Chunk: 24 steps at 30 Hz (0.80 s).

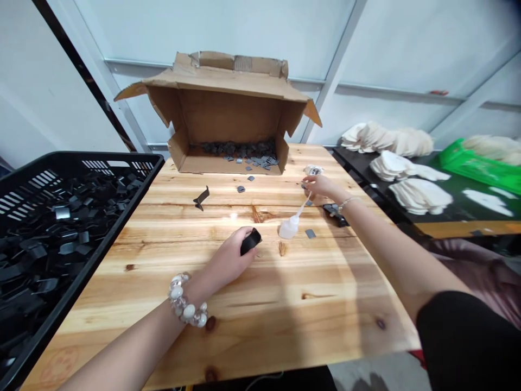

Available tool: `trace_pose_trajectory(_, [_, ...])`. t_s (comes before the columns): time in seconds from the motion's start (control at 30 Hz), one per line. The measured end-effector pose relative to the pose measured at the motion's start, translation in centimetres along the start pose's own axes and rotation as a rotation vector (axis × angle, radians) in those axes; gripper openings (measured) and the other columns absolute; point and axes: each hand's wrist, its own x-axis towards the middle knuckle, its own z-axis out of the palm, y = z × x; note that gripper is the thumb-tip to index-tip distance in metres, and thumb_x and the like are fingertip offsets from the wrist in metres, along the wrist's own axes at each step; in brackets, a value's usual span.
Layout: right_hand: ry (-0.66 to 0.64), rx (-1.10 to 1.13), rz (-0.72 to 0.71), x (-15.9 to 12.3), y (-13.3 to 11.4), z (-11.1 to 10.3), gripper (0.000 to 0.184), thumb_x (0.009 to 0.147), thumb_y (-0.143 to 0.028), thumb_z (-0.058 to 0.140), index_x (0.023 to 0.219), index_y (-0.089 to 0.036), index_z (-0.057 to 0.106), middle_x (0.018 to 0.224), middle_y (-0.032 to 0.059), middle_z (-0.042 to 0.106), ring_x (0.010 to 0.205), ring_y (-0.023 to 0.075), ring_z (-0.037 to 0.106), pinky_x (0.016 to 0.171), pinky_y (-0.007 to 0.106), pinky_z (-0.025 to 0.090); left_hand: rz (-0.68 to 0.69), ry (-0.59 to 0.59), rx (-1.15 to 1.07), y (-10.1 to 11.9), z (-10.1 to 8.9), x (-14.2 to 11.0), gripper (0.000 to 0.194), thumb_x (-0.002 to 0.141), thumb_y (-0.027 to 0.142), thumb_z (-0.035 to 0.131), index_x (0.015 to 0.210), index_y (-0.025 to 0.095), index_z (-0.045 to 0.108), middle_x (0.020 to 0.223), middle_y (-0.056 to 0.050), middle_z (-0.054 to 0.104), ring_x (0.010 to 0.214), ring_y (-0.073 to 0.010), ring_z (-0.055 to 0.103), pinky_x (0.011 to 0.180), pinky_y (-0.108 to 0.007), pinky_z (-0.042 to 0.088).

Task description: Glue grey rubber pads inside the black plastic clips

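My left hand [234, 252] is closed round a black curved plastic piece [251, 242], held just above the wooden table. Further off to the right, my right hand [322, 188] has its fingertips pinched at a small grey pad [304, 186]. A translucent squeeze bottle [288, 227] with a long thin spout stands between the hands, its spout pointing toward the right hand. Beside the bottle lies a flat grey square [310, 233]. Below my right wrist rests a dark object [335, 215], partly covered. Another black bent piece [202, 197] lies on the table's left side.
An open cardboard box [232, 117] on its side holds many small dark pieces. At left stands a black crate [152, 163] full of black plastic parts. Stacks of cream-coloured pieces [421, 195] and a green basket [480, 165] occupy a side table. A whitish round item [313, 170] lies beyond my right hand.
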Motion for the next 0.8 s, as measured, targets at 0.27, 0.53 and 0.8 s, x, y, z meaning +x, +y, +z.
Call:
trace_pose_trajectory(0.27, [-0.21,-0.116,-0.228,-3.4,-0.3,0.5,0.013,0.082,-0.02,0.058,0.074,-0.014,0.065,0.07,0.0059,0.067,0.066,0.0169,0.059,0.066,0.029,0.046,-0.019,-0.033,0.016,0.2,-0.2,0.1,0.041,0.084,0.031,0.055,0.123,0.021,0.051,0.118,-0.01,0.062,0.107,-0.028,0.059,0.093,-0.043,0.046])
trace_pose_trajectory(0.53, [-0.177,-0.118,-0.63,-11.3,1.8,0.4,0.023,0.081,-0.032,0.059,0.097,-0.018,0.069,0.105,0.0114,0.067,0.102,0.0263,0.059,0.092,0.041,0.043,-0.028,-0.036,0.063,0.0,-0.1,0.2,0.042,0.084,0.033,0.055,0.124,0.023,0.05,0.124,-0.01,0.061,0.111,-0.0306,0.058,0.094,-0.045,0.045])
trace_pose_trajectory(0.8, [-0.221,0.16,-0.412,-17.3,-0.3,0.6,0.016,0.085,-0.031,0.055,0.082,-0.019,0.064,0.072,0.0022,0.065,0.065,0.0158,0.06,0.06,0.026,0.045,-0.001,-0.053,-0.26,0.6,-0.1,0.0,0.036,0.084,0.033,0.056,0.116,0.018,0.055,0.112,-0.01,0.064,0.104,-0.0239,0.06,0.092,-0.038,0.046])
